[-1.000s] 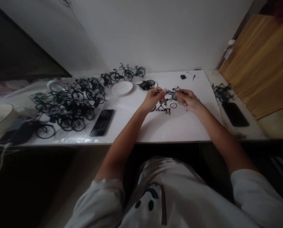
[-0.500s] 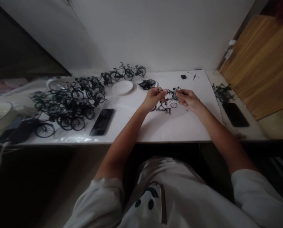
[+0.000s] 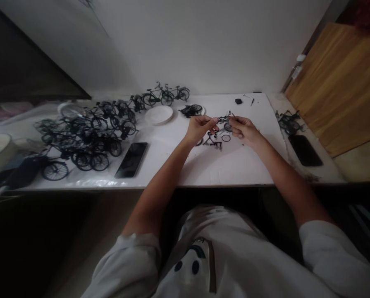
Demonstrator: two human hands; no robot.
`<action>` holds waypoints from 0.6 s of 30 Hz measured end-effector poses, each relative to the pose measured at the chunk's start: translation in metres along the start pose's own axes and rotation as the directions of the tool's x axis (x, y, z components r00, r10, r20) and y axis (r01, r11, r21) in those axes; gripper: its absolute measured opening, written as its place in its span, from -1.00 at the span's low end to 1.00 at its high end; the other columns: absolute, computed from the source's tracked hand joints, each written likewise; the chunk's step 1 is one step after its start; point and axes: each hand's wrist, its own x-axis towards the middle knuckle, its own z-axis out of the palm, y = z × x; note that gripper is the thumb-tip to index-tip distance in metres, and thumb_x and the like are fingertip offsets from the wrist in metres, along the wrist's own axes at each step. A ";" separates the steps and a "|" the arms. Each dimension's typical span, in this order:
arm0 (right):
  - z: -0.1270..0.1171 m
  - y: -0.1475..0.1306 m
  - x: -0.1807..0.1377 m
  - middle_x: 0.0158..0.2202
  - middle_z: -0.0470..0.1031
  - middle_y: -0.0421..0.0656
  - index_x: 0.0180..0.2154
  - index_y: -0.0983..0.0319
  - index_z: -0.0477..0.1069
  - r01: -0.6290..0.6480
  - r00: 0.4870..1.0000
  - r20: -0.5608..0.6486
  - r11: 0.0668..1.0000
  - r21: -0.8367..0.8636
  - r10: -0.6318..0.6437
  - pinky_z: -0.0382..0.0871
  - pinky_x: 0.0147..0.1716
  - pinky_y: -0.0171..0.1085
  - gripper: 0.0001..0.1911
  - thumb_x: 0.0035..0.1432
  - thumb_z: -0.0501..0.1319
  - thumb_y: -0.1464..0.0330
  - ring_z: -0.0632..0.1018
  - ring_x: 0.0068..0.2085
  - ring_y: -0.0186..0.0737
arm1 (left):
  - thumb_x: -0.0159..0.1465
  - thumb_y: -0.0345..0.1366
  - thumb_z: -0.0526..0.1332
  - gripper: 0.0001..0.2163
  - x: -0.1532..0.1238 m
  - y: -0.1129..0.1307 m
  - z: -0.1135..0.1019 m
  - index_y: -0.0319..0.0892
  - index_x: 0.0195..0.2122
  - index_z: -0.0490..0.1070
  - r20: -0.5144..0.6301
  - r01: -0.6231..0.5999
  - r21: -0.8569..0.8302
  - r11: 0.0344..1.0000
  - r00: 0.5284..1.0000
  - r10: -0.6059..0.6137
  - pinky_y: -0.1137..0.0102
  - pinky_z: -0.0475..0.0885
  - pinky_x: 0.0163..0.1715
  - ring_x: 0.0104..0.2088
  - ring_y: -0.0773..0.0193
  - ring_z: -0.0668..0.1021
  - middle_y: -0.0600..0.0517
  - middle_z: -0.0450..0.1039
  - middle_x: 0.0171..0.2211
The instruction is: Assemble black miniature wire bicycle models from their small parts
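My left hand is closed in a pinch on a small dark model bicycle part, held just above the white board. Close to it on the right, my right hand is also pinched, with a thin dark piece sticking up from its fingertips; what it is exactly is too small to tell. Under and between the hands lie a model bicycle frame and a small loose wheel. More dark parts there are partly hidden by the fingers.
Many dark model bicycles crowd the left side. A white plate sits behind, beside a dish holding dark parts. Phones lie left and right. A small black block and more bicycle pieces are rightward.
The view has shifted slightly. Both hands keep nearly the same pose, with only a slight shift of the fingers around the small parts.
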 end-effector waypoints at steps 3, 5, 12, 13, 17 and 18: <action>0.000 0.001 0.000 -0.55 0.12 -0.44 -0.26 0.25 0.61 0.000 1.000 0.003 1.000 0.015 0.000 -0.12 -0.65 -0.40 -0.51 -0.07 0.71 0.12 0.01 -0.56 -0.52 | 0.08 0.26 0.57 -0.43 0.000 -0.001 0.001 -0.23 -0.40 0.60 -0.028 0.023 -0.023 0.999 0.999 -0.023 0.46 0.49 -0.47 -0.57 0.40 0.58 -0.05 0.67 -0.46; -0.001 0.002 0.000 -0.55 0.12 -0.44 -0.26 0.25 0.61 -0.002 1.000 0.000 1.000 0.011 0.002 -0.11 -0.65 -0.41 -0.48 -0.10 0.71 0.09 0.01 -0.56 -0.52 | 0.08 0.26 0.57 -0.43 0.000 -0.001 0.002 -0.23 -0.40 0.60 -0.034 0.051 -0.032 0.998 0.998 -0.052 0.46 0.49 -0.49 -0.58 0.40 0.57 -0.04 0.66 -0.47; 0.000 0.004 0.001 -0.54 0.10 -0.44 -0.30 0.22 0.55 -0.005 1.000 -0.028 1.000 -0.005 0.005 -0.12 -0.66 -0.40 -0.46 -0.11 0.72 0.06 0.01 -0.55 -0.51 | 0.03 0.23 0.62 -0.43 -0.003 0.004 0.004 -0.25 -0.41 0.60 -0.022 0.102 -0.085 0.991 0.994 -0.104 0.49 0.55 -0.46 -0.58 0.42 0.58 -0.02 0.66 -0.48; 0.001 0.002 0.000 -0.54 0.10 -0.44 -0.32 0.22 0.53 -0.004 0.999 -0.031 1.000 0.001 0.004 -0.12 -0.66 -0.40 -0.45 -0.12 0.72 0.06 0.01 -0.56 -0.52 | 0.01 0.22 0.63 -0.43 -0.003 0.005 0.003 -0.25 -0.39 0.62 -0.014 0.111 -0.094 0.989 0.994 -0.112 0.48 0.57 -0.44 -0.57 0.41 0.60 -0.03 0.67 -0.46; 0.005 -0.002 -0.002 -0.54 0.06 -0.45 -0.41 0.19 0.41 -0.013 0.999 -0.043 1.000 0.012 0.014 -0.14 -0.67 -0.39 -0.43 -0.08 0.71 0.06 0.00 -0.56 -0.51 | -0.01 0.15 0.66 -0.45 -0.002 0.005 0.002 -0.26 -0.31 0.66 0.013 0.144 -0.105 0.984 0.990 -0.143 0.43 0.62 -0.37 -0.54 0.38 0.63 -0.07 0.71 -0.40; 0.005 -0.003 -0.002 -0.55 0.04 -0.45 -0.42 0.18 0.38 -0.019 0.999 -0.042 1.000 0.013 0.019 -0.14 -0.67 -0.39 -0.43 -0.05 0.71 0.07 0.00 -0.57 -0.51 | 0.00 0.14 0.66 -0.46 -0.002 0.004 0.003 -0.26 -0.31 0.66 0.016 0.151 -0.108 0.983 0.988 -0.151 0.43 0.62 -0.37 -0.54 0.38 0.63 -0.07 0.71 -0.40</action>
